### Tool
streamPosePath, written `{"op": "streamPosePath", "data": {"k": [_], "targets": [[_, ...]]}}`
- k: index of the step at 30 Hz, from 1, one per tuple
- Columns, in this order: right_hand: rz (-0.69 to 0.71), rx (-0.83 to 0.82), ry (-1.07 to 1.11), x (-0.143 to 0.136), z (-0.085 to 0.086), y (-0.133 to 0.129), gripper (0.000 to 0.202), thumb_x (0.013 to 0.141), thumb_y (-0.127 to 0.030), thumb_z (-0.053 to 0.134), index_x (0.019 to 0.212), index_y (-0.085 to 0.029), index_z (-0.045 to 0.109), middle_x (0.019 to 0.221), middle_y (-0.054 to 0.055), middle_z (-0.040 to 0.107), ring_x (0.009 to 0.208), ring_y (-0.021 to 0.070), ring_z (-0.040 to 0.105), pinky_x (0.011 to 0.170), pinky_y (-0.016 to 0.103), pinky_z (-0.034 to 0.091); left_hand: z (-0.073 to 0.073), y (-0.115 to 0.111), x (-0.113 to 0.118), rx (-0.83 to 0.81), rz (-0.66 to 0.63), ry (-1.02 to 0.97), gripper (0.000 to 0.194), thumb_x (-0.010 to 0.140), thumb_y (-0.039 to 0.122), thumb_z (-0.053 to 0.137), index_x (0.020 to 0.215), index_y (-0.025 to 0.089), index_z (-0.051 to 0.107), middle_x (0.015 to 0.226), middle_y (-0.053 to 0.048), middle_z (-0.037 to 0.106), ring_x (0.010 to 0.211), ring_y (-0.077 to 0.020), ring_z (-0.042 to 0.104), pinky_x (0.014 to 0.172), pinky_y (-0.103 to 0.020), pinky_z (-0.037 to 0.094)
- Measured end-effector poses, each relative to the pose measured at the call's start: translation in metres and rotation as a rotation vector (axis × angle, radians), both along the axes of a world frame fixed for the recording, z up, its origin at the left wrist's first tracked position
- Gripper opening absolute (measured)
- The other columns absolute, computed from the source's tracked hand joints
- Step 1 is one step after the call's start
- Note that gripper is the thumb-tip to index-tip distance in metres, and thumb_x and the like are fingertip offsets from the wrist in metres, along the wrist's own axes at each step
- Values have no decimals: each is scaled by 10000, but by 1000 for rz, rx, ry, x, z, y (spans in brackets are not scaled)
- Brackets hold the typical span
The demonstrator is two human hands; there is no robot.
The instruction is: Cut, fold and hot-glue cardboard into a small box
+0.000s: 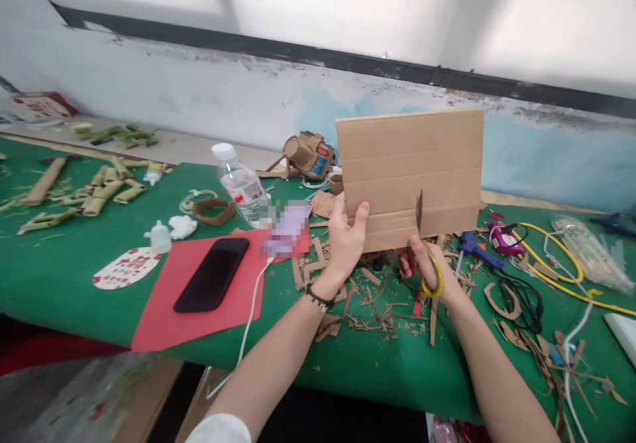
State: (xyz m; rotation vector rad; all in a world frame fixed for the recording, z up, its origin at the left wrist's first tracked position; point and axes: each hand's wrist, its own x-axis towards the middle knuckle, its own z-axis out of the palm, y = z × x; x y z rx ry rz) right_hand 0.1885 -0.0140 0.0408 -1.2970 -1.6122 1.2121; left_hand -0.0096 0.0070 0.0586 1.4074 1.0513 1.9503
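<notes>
A rectangular piece of brown cardboard is held upright above the green table. My left hand grips its lower left corner, thumb on the near face and the other fingers partly hidden behind. Yellow-handled scissors are in my right hand, below the sheet's lower edge. One blade lies in front of the cardboard, pointing up; the other blade is hidden behind it.
Cardboard scraps litter the green table beneath my hands. To the left are a black phone on red paper and a water bottle. A blue glue gun and cables lie on the right.
</notes>
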Motion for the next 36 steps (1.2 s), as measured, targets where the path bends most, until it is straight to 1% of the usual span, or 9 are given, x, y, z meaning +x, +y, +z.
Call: {"op": "streamPosePath", "data": {"k": [5, 8, 11, 14, 16, 21, 28, 32, 36], "targets": [[38, -16, 24, 2, 4, -3, 818, 875, -999, 449, 744, -213, 634, 545, 31, 597, 508, 173, 581, 532, 298, 464, -2, 3, -3, 28, 16, 2, 471, 1035, 577, 672, 1331, 216, 608, 1396, -146, 732, 1343, -271, 700, 1175, -453, 563], [56, -2, 17, 3, 5, -3, 817, 873, -999, 455, 761, -211, 637, 562, 30, 607, 514, 169, 580, 535, 297, 469, 0, 6, -9, 16, 4, -49, 463, 1000, 575, 727, 1266, 209, 629, 1350, -143, 752, 1311, -276, 713, 1182, -456, 556], [55, -18, -17, 4, 1, -1, 821, 851, -1011, 474, 766, -212, 644, 559, 27, 610, 489, 161, 556, 507, 298, 457, 2, 10, -15, -42, -52, -117, 510, 959, 617, 759, 1237, 202, 660, 1375, -154, 753, 1332, -302, 706, 1198, -477, 547], [50, -53, -43, 5, -3, 2, 838, 825, -1031, 474, 782, -214, 657, 533, 19, 599, 453, 160, 531, 467, 302, 432, 3, 14, -18, -110, -132, -156, 579, 929, 645, 778, 1281, 199, 671, 1417, -158, 748, 1346, -321, 706, 1180, -487, 565], [48, -61, -41, 5, -4, 3, 845, 823, -1034, 465, 790, -214, 663, 522, 13, 591, 442, 161, 523, 454, 304, 425, 2, 14, -18, -124, -154, -142, 593, 927, 629, 787, 1309, 191, 669, 1432, -158, 746, 1351, -321, 706, 1173, -478, 572], [-7, -77, -14, 5, -7, 5, 832, 825, -1020, 495, 805, -205, 660, 520, -2, 581, 419, 144, 514, 437, 284, 409, -2, 15, -17, -84, -116, -57, 554, 978, 594, 741, 1333, 173, 676, 1438, -161, 746, 1374, -305, 695, 1202, -464, 548], [-58, -110, 47, 1, -22, 6, 730, 896, -924, 554, 805, -206, 646, 527, -12, 576, 388, 130, 510, 408, 266, 379, -3, 17, -22, -39, -51, 43, 592, 966, 639, 732, 1318, 163, 701, 1401, -187, 759, 1344, -328, 713, 1196, -519, 551], [-77, -118, 8, -3, -20, 4, 722, 887, -926, 558, 793, -214, 632, 516, -16, 570, 382, 132, 510, 410, 270, 403, -4, 19, -22, -58, -62, -8, 593, 940, 648, 760, 1286, 169, 714, 1374, -177, 776, 1299, -323, 738, 1156, -504, 586], [-107, -105, -37, -3, -18, 2, 734, 876, -933, 560, 813, -206, 641, 532, -4, 592, 387, 130, 523, 400, 258, 394, -6, 19, -20, -97, -95, -77, 588, 933, 634, 775, 1294, 175, 706, 1391, -166, 772, 1317, -324, 732, 1162, -509, 586]]}}
